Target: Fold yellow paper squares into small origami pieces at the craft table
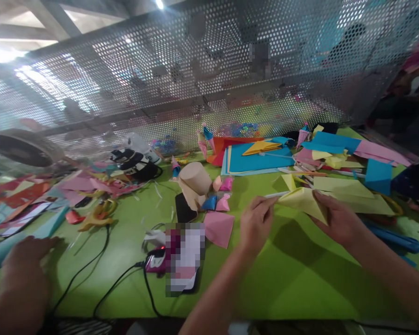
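A sheet of yellow paper (303, 201), folded or rolled toward a point at its left end, is held up above the green table between my hands. My left hand (256, 224) is closed at the pointed end, fingers pinched together. A thin white strip or stick lies along those fingertips; whether it is gripped too, I cannot tell. My right hand (337, 216) grips the wide right side of the sheet, thumb on top and the other fingers partly hidden beneath. Just behind are more yellow sheets (349, 187) and a blue paper piece (378, 177).
Another person's hand (31, 249) rests on the table at left, near yellow scissors (99, 216). A phone (186, 260), cables, a pink paper square (219, 229) and a tape roll (195, 178) lie mid-table. Blue sheets (254, 160) sit behind, before a perforated metal screen (209, 79).
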The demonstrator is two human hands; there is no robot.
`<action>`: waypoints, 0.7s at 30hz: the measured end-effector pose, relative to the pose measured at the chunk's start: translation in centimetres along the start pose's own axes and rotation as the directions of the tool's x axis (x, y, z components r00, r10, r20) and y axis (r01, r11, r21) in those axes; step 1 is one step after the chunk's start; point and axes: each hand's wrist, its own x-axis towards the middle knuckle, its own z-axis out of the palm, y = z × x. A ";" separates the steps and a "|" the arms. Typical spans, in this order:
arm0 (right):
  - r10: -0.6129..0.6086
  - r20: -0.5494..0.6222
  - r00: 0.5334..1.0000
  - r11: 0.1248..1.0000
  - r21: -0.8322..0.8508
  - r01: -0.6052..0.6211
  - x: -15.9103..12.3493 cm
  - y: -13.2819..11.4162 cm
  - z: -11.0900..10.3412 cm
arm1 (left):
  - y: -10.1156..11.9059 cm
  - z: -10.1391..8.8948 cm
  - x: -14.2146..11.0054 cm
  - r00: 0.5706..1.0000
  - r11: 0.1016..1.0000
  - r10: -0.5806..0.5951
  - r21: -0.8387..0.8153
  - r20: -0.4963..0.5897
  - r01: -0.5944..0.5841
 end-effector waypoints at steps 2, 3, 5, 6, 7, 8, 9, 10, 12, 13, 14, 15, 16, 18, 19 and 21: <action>0.042 -0.046 0.998 0.999 0.037 -0.040 0.2 0.2 -0.2 | 0.1 0.0 0.0 1.000 1.000 0.000 -0.023 -0.001 0.000; 0.040 -0.059 0.997 0.998 0.051 -0.037 0.2 0.3 -0.2 | 0.1 0.1 0.0 1.000 1.000 -0.001 -0.031 -0.003 0.001; 0.034 -0.084 0.996 0.997 0.073 -0.028 0.2 0.5 -0.2 | 0.2 0.1 0.1 1.000 0.999 -0.004 -0.040 -0.010 0.004; 0.033 -0.101 0.994 0.996 0.082 -0.025 0.2 0.5 -0.2 | 0.3 0.1 0.1 1.000 0.999 -0.008 -0.043 -0.012 0.008; 0.031 -0.118 0.993 0.996 0.088 -0.020 0.1 0.4 -0.2 | 0.3 0.1 0.1 1.000 0.999 -0.012 -0.047 -0.010 0.012; 0.030 -0.131 0.991 0.995 0.093 -0.017 0.1 0.3 -0.2 | 0.3 0.1 0.1 1.000 0.998 -0.016 -0.053 -0.006 0.016; 0.034 -0.137 0.990 0.995 0.102 -0.020 0.0 0.2 -0.1 | 0.4 0.1 0.1 1.000 0.998 -0.019 -0.060 -0.001 0.019; 0.042 -0.137 0.990 0.993 0.117 -0.026 -0.1 0.1 0.0 | 0.4 0.1 0.1 1.000 0.998 -0.022 -0.067 0.004 0.022; 0.055 -0.131 0.990 0.988 0.153 -0.035 -0.1 0.0 0.3 | 0.5 0.1 0.2 1.000 0.997 -0.023 -0.078 0.010 0.024; 0.054 -0.124 0.991 0.986 0.165 -0.033 -0.1 -0.1 0.4 | 0.5 0.1 0.2 1.000 0.996 -0.023 -0.084 0.011 0.024; 0.043 -0.116 0.992 0.986 0.168 -0.023 -0.1 -0.1 0.6 | 0.5 0.2 0.2 1.000 0.996 -0.025 -0.089 0.010 0.026; 0.024 -0.109 0.994 0.987 0.163 -0.006 -0.1 -0.1 0.7 | 0.6 0.2 0.2 1.000 0.995 -0.027 -0.096 0.008 0.028; 0.006 -0.104 0.995 0.988 0.156 0.011 -0.1 0.0 0.8 | 0.6 0.2 0.2 1.000 0.994 -0.029 -0.104 0.006 0.030; -0.010 -0.101 0.995 0.988 0.154 0.025 0.0 0.1 0.8 | 0.6 0.2 0.2 0.999 0.993 -0.034 -0.114 0.006 0.035; -0.022 -0.098 0.995 0.990 0.133 0.035 0.0 0.2 0.6 | 0.7 0.2 0.2 0.999 0.993 -0.037 -0.113 0.006 0.037; -0.091 -0.081 0.993 0.995 0.023 0.093 0.0 0.3 0.1 | 0.7 0.1 0.2 0.999 0.994 -0.044 -0.104 0.005 0.044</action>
